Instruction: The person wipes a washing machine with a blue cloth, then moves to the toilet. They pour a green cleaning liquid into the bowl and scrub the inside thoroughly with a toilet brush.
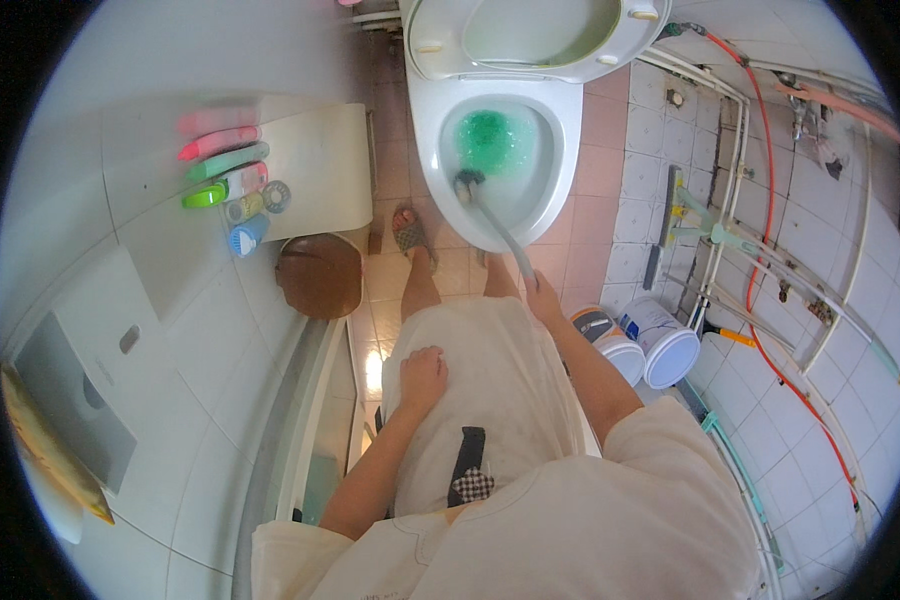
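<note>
My right hand [544,300] grips the grey handle of a toilet brush [506,236] close to its end. The brush reaches down into a white toilet bowl [525,202], its dark bristles against the bowl's near-left inner side. Vivid green liquid [491,139] with some foam lies in the back of the bowl. The toilet lid and seat [442,49] are raised. My left hand [424,373] rests on my pale shorts over the left thigh, fingers curled in, with nothing visible in it.
Several plastic bottles [229,161] stand on a white cabinet [322,172] at left, above a brown bin [320,275]. To the right, two white buckets [660,341] stand by the wall, near a squeegee-headed mop [712,232], pipes and a red hose [769,172]. Pink tiles [598,180] flank the toilet.
</note>
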A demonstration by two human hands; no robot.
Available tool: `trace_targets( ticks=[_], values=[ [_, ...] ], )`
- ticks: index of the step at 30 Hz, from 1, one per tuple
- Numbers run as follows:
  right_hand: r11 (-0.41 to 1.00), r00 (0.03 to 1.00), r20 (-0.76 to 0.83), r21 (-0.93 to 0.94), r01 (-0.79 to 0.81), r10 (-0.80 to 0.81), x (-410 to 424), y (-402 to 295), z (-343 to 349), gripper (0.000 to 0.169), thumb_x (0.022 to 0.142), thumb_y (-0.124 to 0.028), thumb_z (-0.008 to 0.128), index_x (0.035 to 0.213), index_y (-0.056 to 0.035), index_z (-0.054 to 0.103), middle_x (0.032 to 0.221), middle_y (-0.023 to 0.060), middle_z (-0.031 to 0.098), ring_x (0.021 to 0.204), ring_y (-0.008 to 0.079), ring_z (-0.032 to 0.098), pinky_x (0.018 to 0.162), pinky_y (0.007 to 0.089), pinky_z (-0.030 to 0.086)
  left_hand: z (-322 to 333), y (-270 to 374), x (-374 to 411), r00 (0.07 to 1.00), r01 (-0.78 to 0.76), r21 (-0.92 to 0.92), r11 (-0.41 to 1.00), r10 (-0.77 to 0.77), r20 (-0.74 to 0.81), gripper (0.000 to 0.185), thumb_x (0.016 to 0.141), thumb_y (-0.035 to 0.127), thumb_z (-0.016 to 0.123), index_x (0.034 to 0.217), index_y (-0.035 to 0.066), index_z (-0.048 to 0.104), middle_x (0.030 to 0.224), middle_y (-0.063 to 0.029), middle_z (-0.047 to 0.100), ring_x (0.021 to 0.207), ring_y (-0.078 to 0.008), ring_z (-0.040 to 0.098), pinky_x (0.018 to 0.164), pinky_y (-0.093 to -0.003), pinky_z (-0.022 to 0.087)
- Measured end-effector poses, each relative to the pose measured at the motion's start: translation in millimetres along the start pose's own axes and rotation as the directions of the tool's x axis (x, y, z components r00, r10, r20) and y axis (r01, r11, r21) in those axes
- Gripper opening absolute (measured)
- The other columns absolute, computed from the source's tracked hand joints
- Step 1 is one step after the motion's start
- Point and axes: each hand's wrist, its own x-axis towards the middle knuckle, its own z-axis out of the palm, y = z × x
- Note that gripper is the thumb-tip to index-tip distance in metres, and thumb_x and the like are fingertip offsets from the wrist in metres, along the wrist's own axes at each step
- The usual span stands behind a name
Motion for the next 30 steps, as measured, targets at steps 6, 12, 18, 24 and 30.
trace_targets(
  ticks=[6,12,18,24,30],
  values=[
    [0.999,0.987,-0.160,-0.052,-0.007,-0.002,103,-46,7,0.050,0.094,-0.040,0.040,0.120,0.0016,0.048,0.108,0.0302,0.057,0.103,0.0447,0.054,0.087,0.0449,0.043,-3,4,6,0.996,-0.084,-0.009,0.996,0.084,-0.022,0.021,0.082,0.015,0.053,0.098,0.005,0.061,0.094,-0.0129,0.063,0.092,-0.0304,0.057,0.078,-0.0445,0.042],
    [0.992,0.999,0.024,-0.123,-0.035,0.039,7,19,-10,0.046,0.094,-0.039,0.039,0.121,-0.0016,0.047,0.107,0.0299,0.058,0.102,0.0450,0.055,0.085,0.0478,0.044,6,7,0,0.999,-0.043,0.053,0.998,0.044,-0.020,0.020,0.082,0.015,0.053,0.098,0.005,0.060,0.090,-0.0129,0.062,0.088,-0.0309,0.058,0.076,-0.0447,0.042],
    [0.994,1.000,0.018,-0.108,0.025,-0.024,47,-5,6,0.044,0.095,-0.038,0.040,0.120,-0.0020,0.045,0.098,0.0263,0.061,0.095,0.0443,0.058,0.078,0.0489,0.045,4,5,-2,0.998,-0.057,0.067,0.996,0.058,-0.012,0.021,0.082,0.016,0.053,0.099,0.006,0.061,0.091,-0.0121,0.062,0.091,-0.0299,0.057,0.078,-0.0438,0.042],
    [0.935,0.964,0.007,-0.243,0.259,-0.266,61,-18,4,0.040,0.095,-0.037,0.039,0.114,-0.0012,0.044,0.096,0.0263,0.061,0.092,0.0475,0.057,0.076,0.0509,0.045,7,7,-7,0.998,-0.054,0.095,0.994,0.052,0.026,0.022,0.081,0.016,0.053,0.099,0.006,0.060,0.093,-0.0121,0.063,0.092,-0.0301,0.057,0.078,-0.0442,0.042],
    [0.974,0.970,0.180,-0.190,-0.127,0.162,-15,43,-23,0.046,0.096,-0.038,0.034,0.125,-0.0028,0.043,0.113,0.0315,0.054,0.107,0.0458,0.052,0.088,0.0488,0.042,8,4,-2,0.998,-0.063,0.037,0.997,0.064,-0.020,0.022,0.081,0.015,0.053,0.099,0.005,0.061,0.095,-0.0122,0.063,0.092,-0.0311,0.057,0.078,-0.0452,0.043]
  ],
)
